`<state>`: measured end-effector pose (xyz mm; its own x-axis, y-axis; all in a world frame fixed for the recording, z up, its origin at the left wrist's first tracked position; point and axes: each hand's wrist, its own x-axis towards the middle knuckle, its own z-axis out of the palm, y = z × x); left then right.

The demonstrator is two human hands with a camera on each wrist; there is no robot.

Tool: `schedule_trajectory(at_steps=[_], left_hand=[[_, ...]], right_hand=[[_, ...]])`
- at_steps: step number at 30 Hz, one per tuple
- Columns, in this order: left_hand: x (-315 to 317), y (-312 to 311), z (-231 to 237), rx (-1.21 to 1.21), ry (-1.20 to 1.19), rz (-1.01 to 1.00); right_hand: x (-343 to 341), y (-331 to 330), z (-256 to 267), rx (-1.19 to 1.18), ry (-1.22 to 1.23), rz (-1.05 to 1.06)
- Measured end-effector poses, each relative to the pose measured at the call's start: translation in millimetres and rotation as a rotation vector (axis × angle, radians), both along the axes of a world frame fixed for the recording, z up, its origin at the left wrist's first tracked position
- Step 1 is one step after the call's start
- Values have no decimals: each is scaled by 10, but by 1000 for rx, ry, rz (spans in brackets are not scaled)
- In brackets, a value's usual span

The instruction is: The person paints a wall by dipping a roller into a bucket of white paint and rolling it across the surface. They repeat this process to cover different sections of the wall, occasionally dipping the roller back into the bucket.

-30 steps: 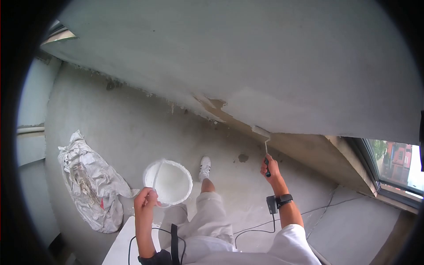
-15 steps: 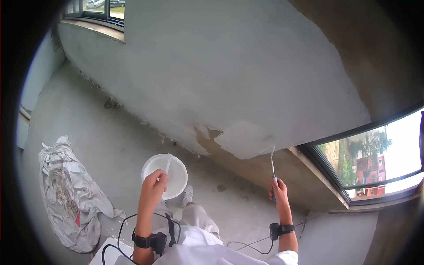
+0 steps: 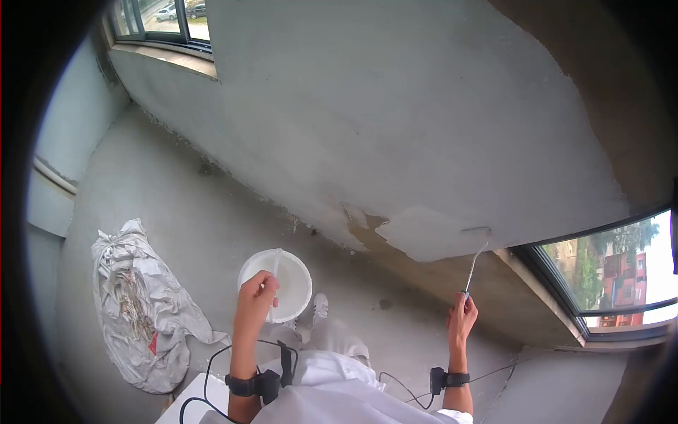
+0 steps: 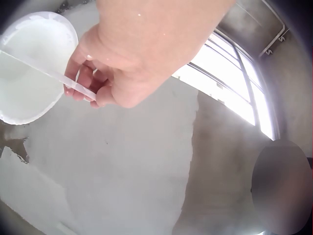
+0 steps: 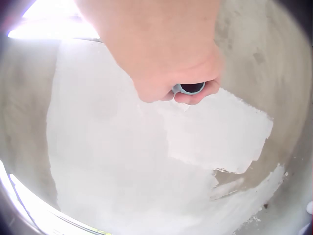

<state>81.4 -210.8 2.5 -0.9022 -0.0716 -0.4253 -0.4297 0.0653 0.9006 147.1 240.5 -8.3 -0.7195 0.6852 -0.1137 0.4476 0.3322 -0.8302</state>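
My left hand (image 3: 256, 300) grips the white plastic handle (image 4: 46, 71) of a round bucket (image 3: 302, 286) that hangs in front of my legs. White paint (image 4: 29, 93) fills part of it, seen best in the left wrist view. Out to the right, my right hand (image 3: 461, 321) holds a paint roller (image 3: 474, 267) by its handle, whose blue-rimmed end (image 5: 192, 88) pokes out of the fist. The roller's thin head overlaps the grey-white wall (image 3: 452, 155) near the lower edge of its coated area. A brighter white patch (image 5: 220, 129) lies below my right hand in its wrist view.
Bare brown wall (image 3: 417, 272) runs under the coating. A window (image 3: 614, 275) with a sill stands at the right, another window (image 3: 166, 21) at the upper left. On the floor lies a crumpled white sack (image 3: 141, 311). Cables hang from both wrist straps.
The head view has tilted up and turned, showing more wall and both windows. My right hand has moved the roller right and up the wall. The left hand keeps its hold on the bucket handle.
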Motion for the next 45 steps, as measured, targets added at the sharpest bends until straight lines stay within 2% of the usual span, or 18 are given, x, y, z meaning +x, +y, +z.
schedule_trajectory(at_steps=[2,5,9,15,18,22,25,27,30,35,41,45], left_hand=[[-115,78,28,21,1,19],[-285,120,18,35,13,23],[-473,-3,-43,31,-37,66],[-768,-384,-104,78,-15,100],[-990,-775,-122,95,2,50],[-1263,-1221,-86,65,28,-18],[-1416,-1443,-90,31,42,-19],[-1514,-1527,-123,4,52,-31],[-1645,-1542,-84,-66,61,-31],[-1666,-1332,-125,-71,77,-45],[-1479,-622,-78,-21,88,-75],[-1326,14,-106,-19,47,-108]], right_hand=[[-24,-7,-116,223,-38,26],[-230,-241,52,352,-117,78],[-592,-531,-17,505,-189,228],[-1420,-1378,-342,474,-232,384],[-1840,-1943,-568,517,-115,451],[-2280,-2633,-998,650,-149,497],[-2515,-2863,-1049,725,-193,532],[-2552,-2772,-1034,820,-178,541],[-2391,-2405,-922,818,-215,518],[-1615,-1472,-948,850,-272,371],[-610,-253,-928,807,-460,196],[-133,333,-866,795,-546,114]])
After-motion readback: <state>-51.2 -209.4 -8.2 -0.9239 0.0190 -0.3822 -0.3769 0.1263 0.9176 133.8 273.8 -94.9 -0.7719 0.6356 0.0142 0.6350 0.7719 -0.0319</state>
